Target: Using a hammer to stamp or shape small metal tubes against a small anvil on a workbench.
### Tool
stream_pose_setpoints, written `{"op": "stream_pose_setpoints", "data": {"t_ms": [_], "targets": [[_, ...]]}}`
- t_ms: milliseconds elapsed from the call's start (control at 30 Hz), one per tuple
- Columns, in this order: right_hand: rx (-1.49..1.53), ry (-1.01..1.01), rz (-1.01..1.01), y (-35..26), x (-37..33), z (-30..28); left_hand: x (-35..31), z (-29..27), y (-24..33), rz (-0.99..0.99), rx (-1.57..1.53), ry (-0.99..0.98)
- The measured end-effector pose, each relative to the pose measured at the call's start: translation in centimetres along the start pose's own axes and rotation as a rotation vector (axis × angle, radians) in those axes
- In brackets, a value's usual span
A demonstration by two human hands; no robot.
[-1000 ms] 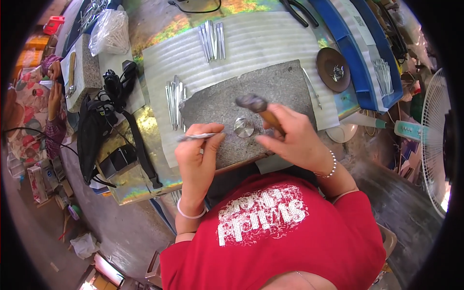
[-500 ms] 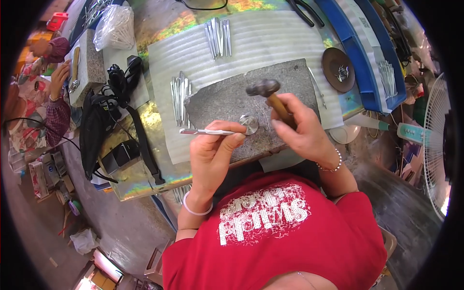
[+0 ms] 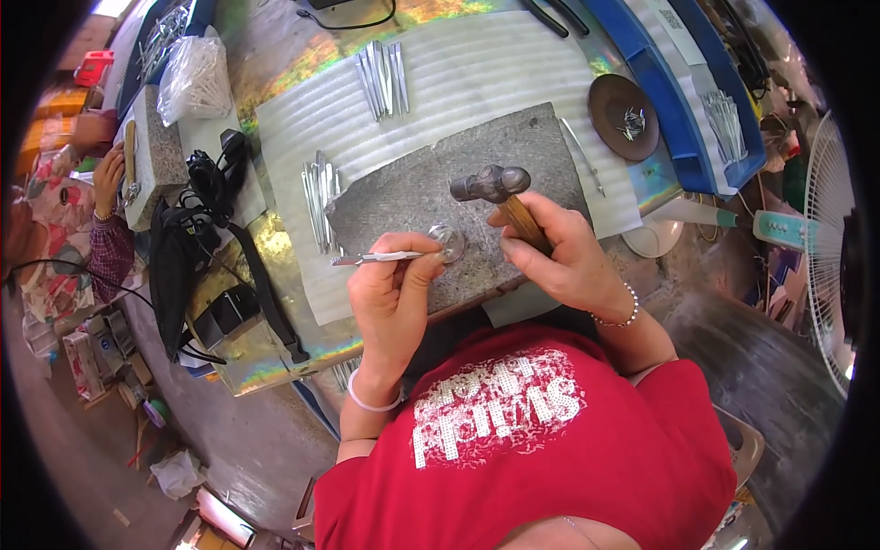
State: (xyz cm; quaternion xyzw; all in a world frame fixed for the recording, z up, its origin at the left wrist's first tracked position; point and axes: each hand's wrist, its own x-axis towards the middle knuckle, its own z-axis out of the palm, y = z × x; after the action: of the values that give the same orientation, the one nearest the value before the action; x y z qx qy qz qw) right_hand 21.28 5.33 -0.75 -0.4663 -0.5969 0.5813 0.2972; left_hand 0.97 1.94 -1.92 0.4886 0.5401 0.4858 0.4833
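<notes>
While one pair of bare hands works over one counter, the left grip pinches one thin metal stick between thumb and fingers, and the right grip is wrapped around the wooden handle of one hammer. One round metal disc lies on one grey stone slab, just beyond the left fingertips; whether they touch it cannot be told. The hammer's head is over the slab, to the disc's upper right.

Beneath the slab, one white sheet bears two bunches of metal sticks, one far bunch and one left bunch, both too tight to count. One loose stick lies right of the slab, near one brown dish of small metal bits. One blue tray holds a third bunch. One pair of pliers lies at the far side. On the left, one stone block carries a second hammer, near one clear bag.
</notes>
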Motion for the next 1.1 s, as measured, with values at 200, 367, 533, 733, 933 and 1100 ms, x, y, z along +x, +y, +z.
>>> {"op": "stream_pose_setpoints", "data": {"t_ms": [200,367,533,733,933,1100], "targets": [[0.015,0.017,-0.008,0.2,0.0,0.0,0.1,0.2,-0.1,0.038,0.076,0.011],[-0.076,0.077,-0.127,0.5,0.1,0.2,0.2,0.4,-0.2,0.071,0.119,0.037],[-0.032,0.055,-0.101,0.7,0.0,0.2,0.1,0.4,0.0,0.159,0.316,0.020],[0.151,-0.090,-0.285,-2.9,0.2,0.8,-0.2,0.9,1.4,0.429,0.703,-0.027],[-0.174,-0.133,-0.707,-6.9,1.6,1.8,-0.1,-0.1,3.0,0.370,0.633,-0.211],[0.005,-0.167,-0.171,-9.5,-0.6,0.9,0.3,-0.6,-0.6,0.551,0.684,-0.126]]}}
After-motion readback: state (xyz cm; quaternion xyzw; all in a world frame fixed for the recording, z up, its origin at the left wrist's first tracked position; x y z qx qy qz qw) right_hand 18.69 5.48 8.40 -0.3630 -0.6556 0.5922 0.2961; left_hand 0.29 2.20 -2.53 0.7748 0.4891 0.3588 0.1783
